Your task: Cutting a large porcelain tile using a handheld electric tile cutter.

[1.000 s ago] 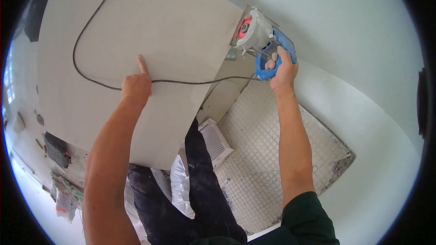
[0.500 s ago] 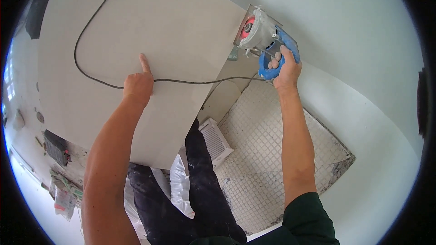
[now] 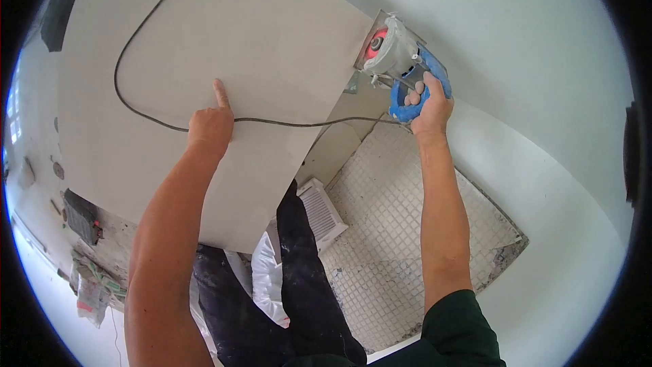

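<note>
Overhead, we steady the large pale grey rectangular tile with our left hand, forefinger out, knuckles over the black cord, while our right hand grips the blue-handled cutter at the tile's right edge.

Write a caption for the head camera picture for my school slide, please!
Left hand rests on a big pale tile while the right hand holds a blue power cutter at its edge.
</note>
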